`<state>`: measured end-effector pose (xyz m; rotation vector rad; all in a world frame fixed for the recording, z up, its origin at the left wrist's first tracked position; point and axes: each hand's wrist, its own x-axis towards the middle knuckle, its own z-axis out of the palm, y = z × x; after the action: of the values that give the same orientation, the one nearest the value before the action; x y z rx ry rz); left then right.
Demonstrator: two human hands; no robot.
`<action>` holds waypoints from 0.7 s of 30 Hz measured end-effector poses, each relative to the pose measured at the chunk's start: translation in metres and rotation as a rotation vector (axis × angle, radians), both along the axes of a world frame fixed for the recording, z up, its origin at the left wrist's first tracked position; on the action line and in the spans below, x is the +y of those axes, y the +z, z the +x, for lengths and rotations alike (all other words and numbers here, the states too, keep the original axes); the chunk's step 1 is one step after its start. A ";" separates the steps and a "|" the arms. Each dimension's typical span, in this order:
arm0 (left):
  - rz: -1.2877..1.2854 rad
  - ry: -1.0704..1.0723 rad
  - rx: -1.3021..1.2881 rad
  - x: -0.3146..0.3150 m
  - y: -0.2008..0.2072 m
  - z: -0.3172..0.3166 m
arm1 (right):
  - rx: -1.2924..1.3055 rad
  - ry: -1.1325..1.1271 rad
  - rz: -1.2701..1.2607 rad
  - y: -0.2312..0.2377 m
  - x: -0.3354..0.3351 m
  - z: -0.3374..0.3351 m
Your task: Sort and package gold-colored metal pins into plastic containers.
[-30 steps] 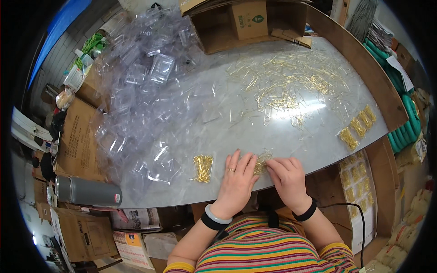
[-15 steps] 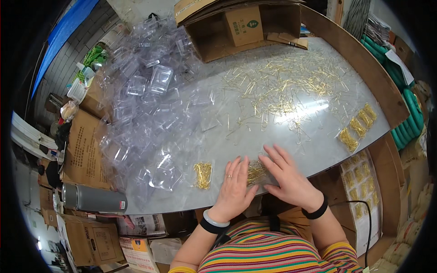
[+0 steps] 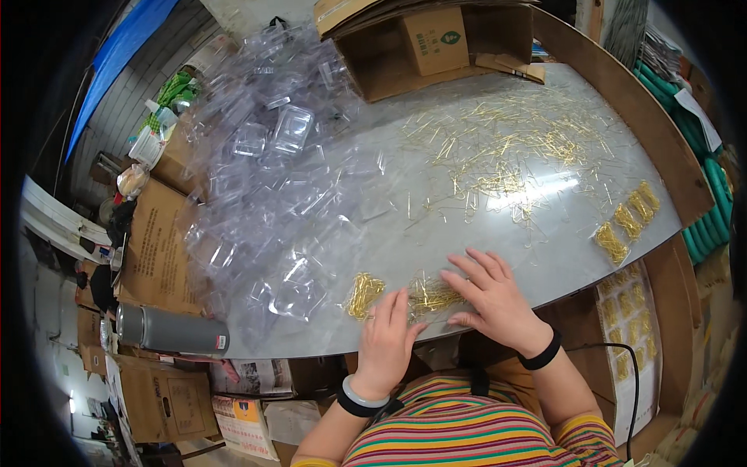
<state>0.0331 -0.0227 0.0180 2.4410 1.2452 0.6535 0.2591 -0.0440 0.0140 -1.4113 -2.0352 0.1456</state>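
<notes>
Wire pile, near side: gathering, seemingly.
My right hand spread wide; my left hand's grip I couldn't tell; even inward pressure seemed needed next.

**Gold on Grey Above My Bright Stripes**

Wires of bright gold gleam against the grey of my table, where light leaves one white glare. My shirt runs in stripes of yellow, green, pink and dark purple. I wear plain black bands and a bluish-white bangle. To my left, clear trays carry a faint violet tint, near a dark grey flask with a red-and-white label. Beyond the table, a brown carton bears a dark green emblem; a tarp shows vivid blue, and ribbed coils teal green.
</notes>
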 end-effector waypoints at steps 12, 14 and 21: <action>-0.075 -0.130 0.007 0.020 0.012 0.008 | 0.006 0.036 -0.015 -0.012 -0.001 0.000; -0.043 -0.134 0.036 0.017 0.011 0.011 | 0.090 -0.019 -0.046 -0.012 -0.006 -0.007; -0.020 -0.240 -0.081 0.025 -0.016 0.025 | 0.173 -0.122 -0.137 -0.010 -0.019 -0.031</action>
<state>0.0578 0.0019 0.0018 2.4680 0.9052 0.6607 0.2284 -0.0635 0.0044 -1.5461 -1.8226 0.3487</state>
